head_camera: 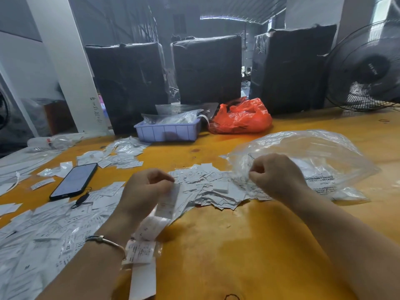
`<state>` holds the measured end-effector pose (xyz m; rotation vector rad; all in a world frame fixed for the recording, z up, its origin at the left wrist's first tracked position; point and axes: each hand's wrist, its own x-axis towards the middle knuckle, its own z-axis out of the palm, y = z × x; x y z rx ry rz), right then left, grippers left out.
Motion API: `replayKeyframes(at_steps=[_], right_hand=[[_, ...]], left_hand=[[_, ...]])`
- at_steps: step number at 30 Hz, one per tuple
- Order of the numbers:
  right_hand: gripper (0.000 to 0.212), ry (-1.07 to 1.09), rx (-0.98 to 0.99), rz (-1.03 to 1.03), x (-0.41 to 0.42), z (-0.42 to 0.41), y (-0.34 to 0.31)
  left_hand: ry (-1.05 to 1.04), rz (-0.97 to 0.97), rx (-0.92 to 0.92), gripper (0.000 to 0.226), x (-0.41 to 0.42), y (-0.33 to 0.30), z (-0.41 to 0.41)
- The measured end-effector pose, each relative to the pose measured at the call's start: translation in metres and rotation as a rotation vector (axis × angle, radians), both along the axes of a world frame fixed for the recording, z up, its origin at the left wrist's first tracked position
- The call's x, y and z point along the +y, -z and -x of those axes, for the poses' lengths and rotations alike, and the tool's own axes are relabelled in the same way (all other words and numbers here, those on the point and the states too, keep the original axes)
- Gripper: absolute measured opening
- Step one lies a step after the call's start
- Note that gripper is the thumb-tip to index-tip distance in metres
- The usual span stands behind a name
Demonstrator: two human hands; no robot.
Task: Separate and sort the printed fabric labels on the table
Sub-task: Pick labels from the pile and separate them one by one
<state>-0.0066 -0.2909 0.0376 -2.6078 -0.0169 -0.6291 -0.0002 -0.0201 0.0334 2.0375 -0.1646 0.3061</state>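
Nearest to us a strip of labels hung down over the yellow table. Our left hand pinched its top end between the thumb and the curled fingers, and a thin bracelet sat on that wrist. Our right hand was also curled, and it pinched the edge of a clear plastic bag that lay on the table at the right. Between our two hands lay a pile of loose labels, and a wider spread of labels covered the table at the left. A dark phone rested beside them. Farther away stood a lilac tray and, just beside it, a red plastic bag. Behind them were three black wrapped blocks and a fan.
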Motion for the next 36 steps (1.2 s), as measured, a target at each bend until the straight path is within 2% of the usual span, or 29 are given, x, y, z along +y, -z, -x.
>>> replayKeyframes(at_steps=[3,5,6,9,11,14,16,19,22,24,28,31,34,36], right_hand=[[0.017,0.247,-0.04,-0.05,-0.024,-0.008,0.006],[0.021,0.347,0.011,-0.098,-0.038,-0.012,0.01],[0.024,0.377,0.067,-0.044,-0.043,-0.014,0.012],[0.029,0.423,0.222,0.138,-0.048,-0.019,0.014],[0.018,0.421,0.251,0.144,-0.049,-0.02,0.015],[0.019,0.427,0.253,0.135,-0.049,-0.022,0.017],[0.015,0.435,0.221,0.114,-0.049,-0.023,0.018],[0.019,0.433,0.196,0.093,-0.051,-0.026,0.021],[0.035,0.412,0.222,0.103,-0.052,-0.029,0.024],[0.029,0.407,0.23,0.14,-0.05,-0.032,0.025],[0.009,0.377,0.138,0.074,-0.051,-0.034,0.028],[0.013,0.37,0.098,-0.024,-0.051,-0.031,0.028],[0.016,0.356,-0.094,-0.161,-0.044,-0.024,0.022],[0.019,0.275,-0.176,-0.28,-0.037,-0.019,0.016]], left_hand=[[-0.193,-0.323,0.044,0.019,0.015,0.008,-0.011],[-0.259,-0.488,0.101,0.017,0.021,0.012,-0.015],[-0.276,-0.543,0.115,0.015,0.023,0.014,-0.016],[-0.316,-0.627,0.129,0.012,0.025,0.015,-0.015],[-0.342,-0.662,0.117,0.012,0.025,0.016,-0.014],[-0.388,-0.736,0.095,0.003,0.023,0.015,-0.012],[-0.391,-0.788,0.082,0.014,0.022,0.015,-0.012],[-0.366,-0.726,0.013,0.021,0.017,0.015,-0.011],[-0.311,-0.667,-0.055,0.016,0.009,0.017,-0.009],[-0.232,-0.592,-0.099,0.011,0.002,0.019,-0.006],[-0.014,-0.358,-0.133,0.01,-0.012,0.021,-0.001],[0.033,-0.346,-0.154,0.007,-0.015,0.021,0.001],[0.034,-0.336,-0.187,0.006,-0.015,0.019,0.001],[0.036,-0.34,-0.202,0.006,-0.015,0.019,0.001]])
